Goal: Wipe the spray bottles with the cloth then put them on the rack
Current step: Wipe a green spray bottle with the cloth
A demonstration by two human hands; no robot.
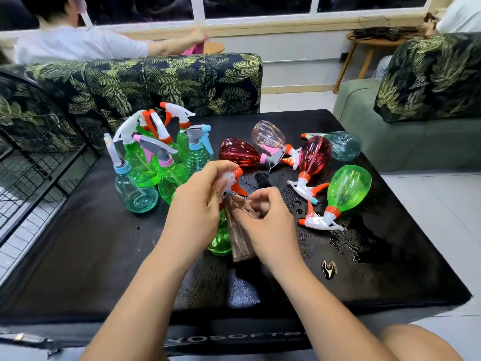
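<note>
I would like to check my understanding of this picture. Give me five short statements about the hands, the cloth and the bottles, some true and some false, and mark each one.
1. The left hand grips the head of a green spray bottle. True.
2. The right hand holds a blue cloth. False: the cloth is brown.
3. Every bottle on the table stands upright. False: several on the right lie on their sides, such as the red bottle.
4. The table is wet near the lying bottles. True.
5. The green spray bottle sits on the rack. False: the hands hold it over the table; the rack stands to the left.
</note>
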